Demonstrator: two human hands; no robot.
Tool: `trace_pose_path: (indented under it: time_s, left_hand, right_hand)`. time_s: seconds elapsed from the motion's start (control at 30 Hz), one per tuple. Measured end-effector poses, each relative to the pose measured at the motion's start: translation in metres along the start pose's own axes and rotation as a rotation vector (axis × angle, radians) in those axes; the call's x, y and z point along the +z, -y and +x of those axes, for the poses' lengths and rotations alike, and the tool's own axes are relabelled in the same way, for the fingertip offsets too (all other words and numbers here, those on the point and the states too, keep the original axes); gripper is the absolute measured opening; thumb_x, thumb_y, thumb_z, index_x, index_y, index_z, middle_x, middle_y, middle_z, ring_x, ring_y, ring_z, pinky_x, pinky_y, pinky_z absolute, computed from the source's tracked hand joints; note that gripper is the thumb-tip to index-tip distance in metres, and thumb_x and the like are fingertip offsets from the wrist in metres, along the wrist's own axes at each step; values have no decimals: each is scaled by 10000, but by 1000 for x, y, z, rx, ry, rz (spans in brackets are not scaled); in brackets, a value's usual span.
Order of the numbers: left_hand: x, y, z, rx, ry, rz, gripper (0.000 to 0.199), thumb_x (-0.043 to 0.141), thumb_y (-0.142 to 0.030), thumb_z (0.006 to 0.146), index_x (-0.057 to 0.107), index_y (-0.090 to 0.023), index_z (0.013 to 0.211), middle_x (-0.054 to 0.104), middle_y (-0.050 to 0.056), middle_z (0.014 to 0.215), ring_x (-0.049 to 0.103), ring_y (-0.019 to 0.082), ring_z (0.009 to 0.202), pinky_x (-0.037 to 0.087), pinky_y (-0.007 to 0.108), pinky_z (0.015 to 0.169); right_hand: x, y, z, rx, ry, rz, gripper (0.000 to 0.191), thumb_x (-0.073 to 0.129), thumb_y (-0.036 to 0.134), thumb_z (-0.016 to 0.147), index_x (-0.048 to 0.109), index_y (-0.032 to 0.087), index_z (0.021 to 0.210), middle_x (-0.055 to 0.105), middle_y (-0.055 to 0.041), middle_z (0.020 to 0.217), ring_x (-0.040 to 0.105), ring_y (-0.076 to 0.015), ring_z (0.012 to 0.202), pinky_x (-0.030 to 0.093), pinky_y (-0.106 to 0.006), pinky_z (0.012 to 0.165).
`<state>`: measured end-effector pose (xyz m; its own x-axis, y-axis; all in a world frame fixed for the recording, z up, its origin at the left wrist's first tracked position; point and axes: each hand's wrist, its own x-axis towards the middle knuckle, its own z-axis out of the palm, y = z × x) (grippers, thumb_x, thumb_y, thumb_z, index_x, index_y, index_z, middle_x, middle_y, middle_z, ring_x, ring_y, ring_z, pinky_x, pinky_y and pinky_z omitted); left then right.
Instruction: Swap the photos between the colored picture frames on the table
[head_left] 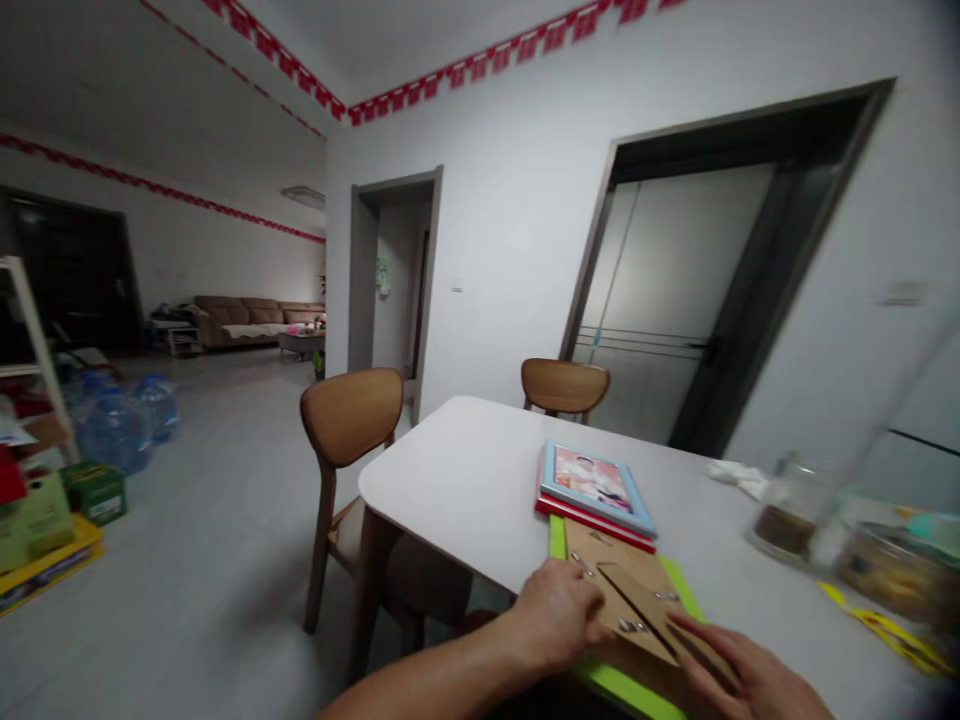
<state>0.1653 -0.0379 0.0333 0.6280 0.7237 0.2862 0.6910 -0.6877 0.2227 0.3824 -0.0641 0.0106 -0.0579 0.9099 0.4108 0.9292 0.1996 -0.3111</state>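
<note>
A lime-green picture frame [637, 690] lies face down at the table's near edge. Its brown backing board [592, 545] carries a fold-out stand [637, 610] and several small metal clips [632, 627]. Over the left part of the backing, my left hand [559, 610] is closed, fingers curled in a pinch; whatever is between the fingertips is hidden. My right hand [742, 670] grips the frame's right side, its fingers along a brown strip and its thumb out of sight. Touching the frame's far end is a stack with a light-blue photo frame [637, 505] above a red one [592, 520].
The white table [457, 470] has wooden chairs [352, 415] at its left and far sides. On the right stand a glass jar [787, 515], a clear container [892, 570], crumpled white tissue [739, 475] and a yellow strip-like item [885, 630]. Water bottles [116, 430] stand on the floor.
</note>
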Motion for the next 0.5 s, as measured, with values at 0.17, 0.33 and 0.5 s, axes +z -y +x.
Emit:
trace_pose_path:
  time_s: [0.17, 0.33, 0.5]
  left_hand:
    - [10, 0, -3, -40, 47, -95, 110, 574, -275, 730, 583, -165, 737, 572, 37, 838, 522, 179, 810, 426, 258, 733]
    - [2, 3, -16, -20, 24, -118, 107, 539, -266, 759, 552, -167, 797, 560, 31, 899, 504, 167, 870, 396, 242, 796]
    - [-4, 2, -23, -58, 41, -150, 226, 556, -356, 741, 532, -177, 877, 544, 33, 957, 491, 178, 915, 376, 264, 829]
  right_hand:
    - [-3, 23, -7, 46, 143, -55, 348, 441, 327, 654, 644, 208, 910, 649, -69, 929, 576, -210, 860, 434, -290, 803]
    - [-9, 42, -12, 47, 176, -82, 351, 429, 283, 667, 629, 208, 945, 644, -59, 913, 564, -210, 846, 422, -290, 782]
    - [-23, 56, -13, 98, 213, -107, 339, 439, 267, 651, 637, 205, 919, 646, -68, 915, 560, -213, 852, 405, -293, 785]
